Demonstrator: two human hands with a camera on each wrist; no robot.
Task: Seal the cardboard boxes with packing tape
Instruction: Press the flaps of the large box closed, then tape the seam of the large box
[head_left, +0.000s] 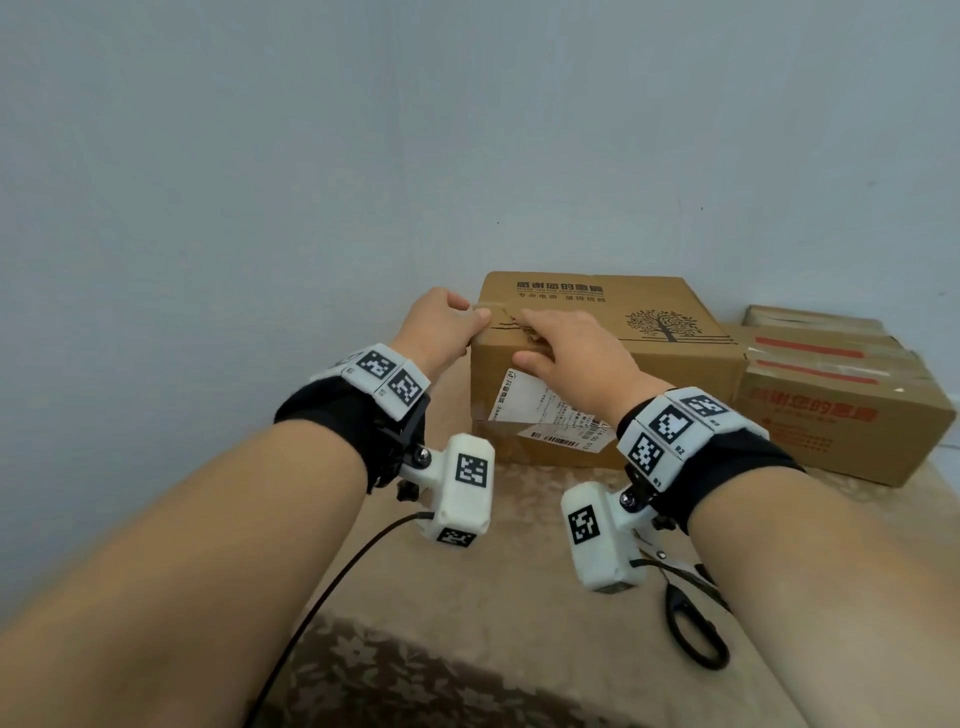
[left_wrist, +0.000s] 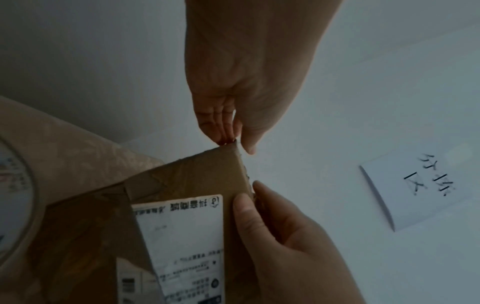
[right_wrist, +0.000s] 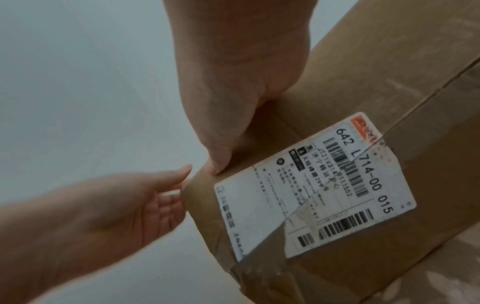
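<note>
My left hand (head_left: 441, 325) pinches the brown cardboard box (head_left: 623, 358) corner; right hand (head_left: 571, 345) fingers lie flat on its edge; only the left-wrist view catches the tape roll (left_wrist: 18, 197) below.

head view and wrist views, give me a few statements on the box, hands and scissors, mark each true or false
1. Both hands are at the top left corner of the nearer cardboard box. True: the left hand and the right hand meet there.
2. The scissors are held in the right hand. False: they lie on the table, near the right forearm.
3. A white shipping label is stuck on the side of that box. True.
4. The box stands alone on the table. False: a second box with red print sits to its right.
5. The right hand's thumb presses on the box's side, just above the label. True, in the right wrist view.
</note>
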